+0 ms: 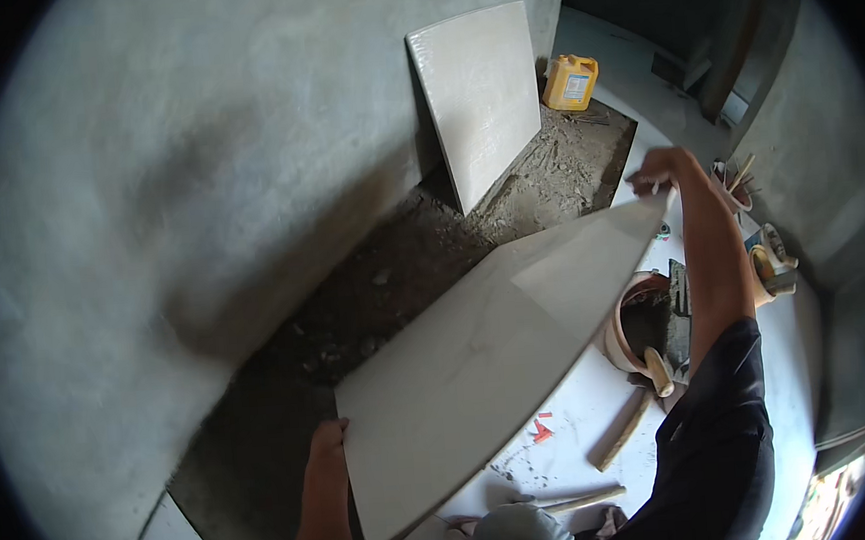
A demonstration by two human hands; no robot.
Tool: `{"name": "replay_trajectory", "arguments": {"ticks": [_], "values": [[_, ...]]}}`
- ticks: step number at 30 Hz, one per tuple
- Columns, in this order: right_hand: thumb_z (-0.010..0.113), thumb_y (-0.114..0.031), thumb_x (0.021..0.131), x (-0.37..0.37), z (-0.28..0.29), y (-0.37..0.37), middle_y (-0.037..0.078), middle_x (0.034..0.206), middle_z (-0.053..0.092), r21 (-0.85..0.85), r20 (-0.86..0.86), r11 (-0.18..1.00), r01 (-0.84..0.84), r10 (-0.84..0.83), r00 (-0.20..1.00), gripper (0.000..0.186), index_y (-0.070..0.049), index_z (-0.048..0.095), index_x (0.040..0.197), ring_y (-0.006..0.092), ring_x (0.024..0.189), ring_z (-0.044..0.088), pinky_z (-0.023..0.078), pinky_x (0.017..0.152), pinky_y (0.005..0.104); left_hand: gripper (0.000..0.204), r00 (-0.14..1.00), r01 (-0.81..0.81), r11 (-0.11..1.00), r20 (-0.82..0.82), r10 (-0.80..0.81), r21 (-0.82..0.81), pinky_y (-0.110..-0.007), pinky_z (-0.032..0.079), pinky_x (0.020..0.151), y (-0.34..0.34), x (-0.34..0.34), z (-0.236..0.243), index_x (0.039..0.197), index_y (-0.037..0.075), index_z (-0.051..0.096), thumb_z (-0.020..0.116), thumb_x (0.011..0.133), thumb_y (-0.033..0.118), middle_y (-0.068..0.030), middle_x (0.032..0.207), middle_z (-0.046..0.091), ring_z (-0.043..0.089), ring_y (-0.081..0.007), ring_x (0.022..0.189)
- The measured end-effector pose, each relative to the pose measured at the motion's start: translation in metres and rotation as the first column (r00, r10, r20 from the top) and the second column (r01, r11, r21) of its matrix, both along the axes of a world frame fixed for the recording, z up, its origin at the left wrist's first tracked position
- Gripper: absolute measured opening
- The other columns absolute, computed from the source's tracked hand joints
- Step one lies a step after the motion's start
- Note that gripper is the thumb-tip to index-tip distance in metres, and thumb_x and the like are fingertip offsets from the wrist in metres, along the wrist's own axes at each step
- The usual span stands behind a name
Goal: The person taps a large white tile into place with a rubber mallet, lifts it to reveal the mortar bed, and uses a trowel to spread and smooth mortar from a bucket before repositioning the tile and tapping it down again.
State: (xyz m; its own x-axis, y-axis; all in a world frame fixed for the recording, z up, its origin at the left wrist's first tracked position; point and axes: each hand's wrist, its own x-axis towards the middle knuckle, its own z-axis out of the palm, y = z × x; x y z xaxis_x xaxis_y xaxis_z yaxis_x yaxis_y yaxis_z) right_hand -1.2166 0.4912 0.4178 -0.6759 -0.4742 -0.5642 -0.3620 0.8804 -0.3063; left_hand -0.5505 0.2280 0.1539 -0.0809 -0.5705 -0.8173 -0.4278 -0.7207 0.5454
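Note:
A large pale floor tile [459, 368] spans the space between my two hands, tilted over the rough floor strip. At its near left edge my left hand [330, 438] grips the rim, with part of the fingers hidden behind it. My right hand [658, 172] is closed at the tile's far right corner, arm stretched out. Under the tile's left side lies dark, uneven mortar bed [355, 315]. A second tile [486, 101] leans upright against the grey wall beyond.
A yellow jerrycan [570, 84] stands by the leaning tile. Right of my tile are a mortar bucket [618, 342] with a trowel [678, 313], a wooden-handled tool [624, 427] and red plastic pieces [542, 430] on laid white tiles [567, 466]. More containers [771, 256] stand farther right.

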Motion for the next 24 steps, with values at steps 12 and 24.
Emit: {"name": "replay_trajectory", "arguments": {"ticks": [12, 24], "values": [[0.050, -0.063, 0.088, 0.120, -0.041, 0.121, 0.032, 0.104, 0.063, 0.312, -0.605, 0.941, -0.132, 0.304, 0.736, 0.076, 0.009, 0.063, 0.108, 0.0452, 0.105, 0.060, 0.047, 0.089, 0.0484, 0.035, 0.996, -0.039, 0.992, -0.083, 0.029, -0.121, -0.046, 0.048, 0.067, 0.027, 0.044, 0.011, 0.108, -0.010, 0.058, 0.046, 0.089, 0.016, -0.0183, 0.096, 0.061, 0.060, -0.0275, 0.083], [0.051, -0.063, 0.089, 0.397, -0.098, 0.062, 0.034, 0.085, 0.064, 0.070, -0.568, 0.955, -0.288, 0.276, 0.776, 0.082, 0.018, 0.062, 0.091, 0.0417, 0.088, 0.064, 0.047, 0.076, 0.0498, 0.048, 0.932, -0.342, 0.939, -0.120, 0.341, 0.012, -0.044, 0.046, 0.093, 0.075, 0.346, 0.067, 0.133, -0.009, 0.041, 0.047, 0.095, 0.019, -0.0225, 0.126, 0.054, 0.055, -0.0312, 0.116]]}}
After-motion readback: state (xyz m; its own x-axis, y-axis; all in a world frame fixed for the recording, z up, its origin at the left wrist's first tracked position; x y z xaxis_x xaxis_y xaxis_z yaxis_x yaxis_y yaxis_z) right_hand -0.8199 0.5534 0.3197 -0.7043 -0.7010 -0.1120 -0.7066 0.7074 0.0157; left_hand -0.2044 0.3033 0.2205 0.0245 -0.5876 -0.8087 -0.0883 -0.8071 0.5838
